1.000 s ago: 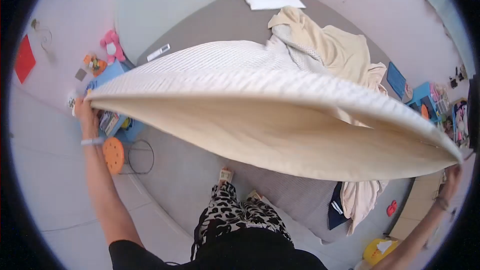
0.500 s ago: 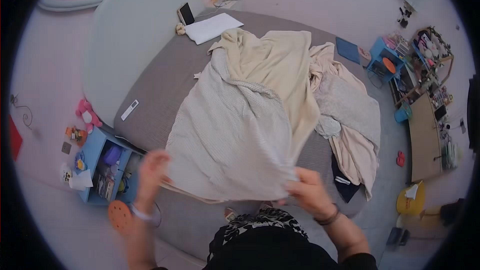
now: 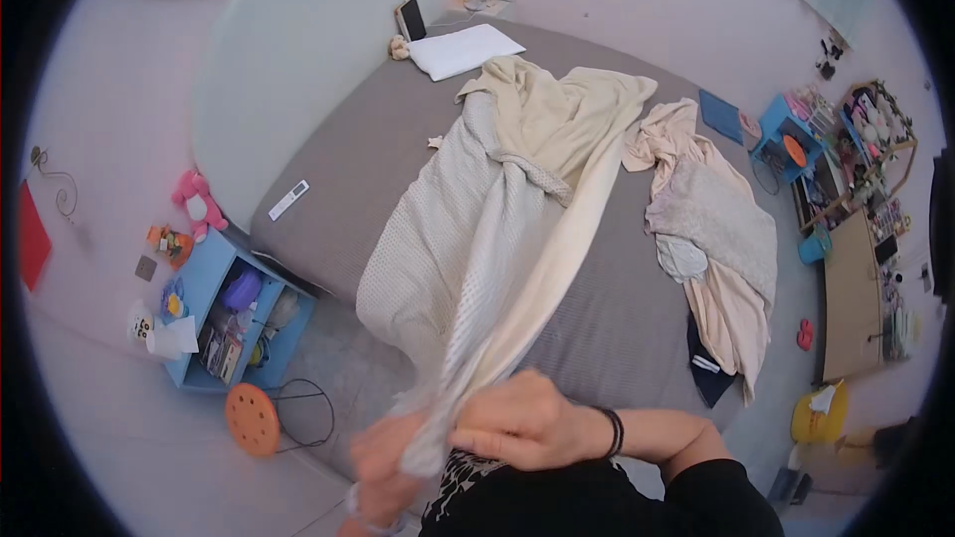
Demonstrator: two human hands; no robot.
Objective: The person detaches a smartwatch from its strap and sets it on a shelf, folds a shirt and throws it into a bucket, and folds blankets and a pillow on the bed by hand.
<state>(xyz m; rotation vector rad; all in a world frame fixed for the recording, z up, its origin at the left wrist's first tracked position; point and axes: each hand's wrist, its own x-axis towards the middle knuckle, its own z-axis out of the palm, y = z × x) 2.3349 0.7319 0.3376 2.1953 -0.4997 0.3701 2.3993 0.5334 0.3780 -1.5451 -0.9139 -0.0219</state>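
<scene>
A large blanket (image 3: 428, 239), textured light grey on one face and plain cream on the other, stretches from the bed down to my body, its near end gathered into a narrow bunch. My right hand (image 3: 527, 420) is closed around this bunch, knuckles up. Close beside it, my left hand (image 3: 386, 462) is blurred by motion and wraps the grey end of the same blanket; the cloth partly hides its fingers. The far part of the blanket, cream side up, lies crumpled on the bed (image 3: 328, 159).
To the right on the bed lie a pink cloth and a fuzzy grey one (image 3: 721, 219). A white pillow (image 3: 466, 50) and a white remote (image 3: 288, 200) rest farther back. At left stand a blue shelf (image 3: 214, 283) and an orange stool (image 3: 252, 420).
My hands have come together, the right one moving left and lower. The blanket's near edge, spread between them before, is now bunched, and more of the bed shows at right.
</scene>
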